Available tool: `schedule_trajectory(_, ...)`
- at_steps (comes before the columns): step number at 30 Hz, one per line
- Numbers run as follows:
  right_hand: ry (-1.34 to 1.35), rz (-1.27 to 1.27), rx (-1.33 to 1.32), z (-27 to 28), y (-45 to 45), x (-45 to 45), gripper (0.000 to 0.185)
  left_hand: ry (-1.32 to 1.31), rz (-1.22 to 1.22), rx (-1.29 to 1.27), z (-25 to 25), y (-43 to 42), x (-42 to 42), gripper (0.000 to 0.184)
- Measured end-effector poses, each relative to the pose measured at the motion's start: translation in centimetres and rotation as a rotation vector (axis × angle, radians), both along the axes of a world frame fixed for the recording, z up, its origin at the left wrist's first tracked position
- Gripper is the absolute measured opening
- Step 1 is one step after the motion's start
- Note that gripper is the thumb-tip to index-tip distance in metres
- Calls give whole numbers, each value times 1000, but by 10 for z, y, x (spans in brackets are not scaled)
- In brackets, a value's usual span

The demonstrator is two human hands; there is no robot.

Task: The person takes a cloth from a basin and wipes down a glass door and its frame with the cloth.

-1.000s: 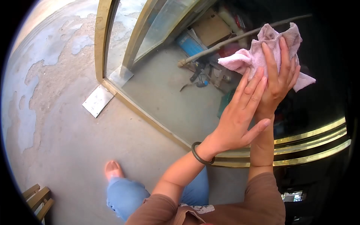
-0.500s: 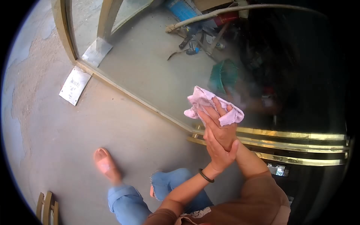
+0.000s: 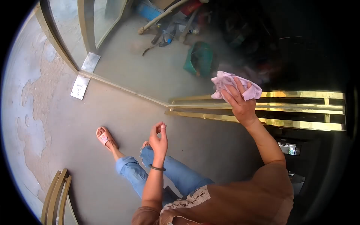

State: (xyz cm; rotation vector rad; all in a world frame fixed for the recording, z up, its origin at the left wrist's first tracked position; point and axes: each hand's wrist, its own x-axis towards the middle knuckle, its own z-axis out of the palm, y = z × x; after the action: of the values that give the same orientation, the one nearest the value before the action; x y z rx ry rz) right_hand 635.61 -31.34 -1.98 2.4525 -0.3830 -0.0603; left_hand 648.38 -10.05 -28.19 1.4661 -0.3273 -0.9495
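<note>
A pink cloth [image 3: 228, 80] is spread under the fingers of my right hand [image 3: 242, 103], which presses it against the dark glass pane [image 3: 157, 75] just above the golden bars [image 3: 288, 108]. Some fingers lie over the cloth and its edges bunch around them. My left hand [image 3: 158, 140], with a dark bracelet at the wrist, is lifted above my legs, apart from the glass and the cloth. Its fingers are curled and nothing shows in them.
Through the glass show a green basket [image 3: 198, 58], a long stick [image 3: 161, 18] and scattered tools [image 3: 167, 35]. A metal plate [image 3: 80, 87] lies by the frame's foot. Curved bars [image 3: 56, 195] stand at the lower left.
My left hand has come away from my right hand and moved down and left. The right hand, still with the cloth, went down the glass, then right and slightly up. The view has shifted.
</note>
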Motion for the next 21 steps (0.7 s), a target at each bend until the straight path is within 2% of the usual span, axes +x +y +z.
schedule_trajectory(2,-123,-28,-185,63,2,5,37,13,69,73,26,37,16,16)
schedule_trajectory(4,-264,-41,-224,93,0,-7,37,85,81,70,47,80,16,16)
schedule_trajectory(6,-228,-67,-107,83,1,-27,37,45,56,95,65,120,5,17)
schedule_trajectory(7,-90,-55,18,74,3,-28,35,77,50,102,78,138,9,18)
schedule_trajectory(9,99,15,237,-10,-10,-72,32,112,46,122,87,172,6,19)
schedule_trajectory(11,545,-52,188,-100,-14,-107,31,127,63,153,86,199,9,20)
schedule_trajectory(13,906,-6,298,-183,-28,-131,35,128,58,225,90,220,16,21)
schedule_trajectory(16,1156,-25,234,-260,-25,-102,40,88,41,330,74,265,24,24)
schedule_trajectory(19,1334,122,173,-327,-28,-100,42,78,62,447,39,302,19,25)
schedule_trajectory(21,1355,82,115,-400,-30,-112,42,139,92,529,18,321,7,25)
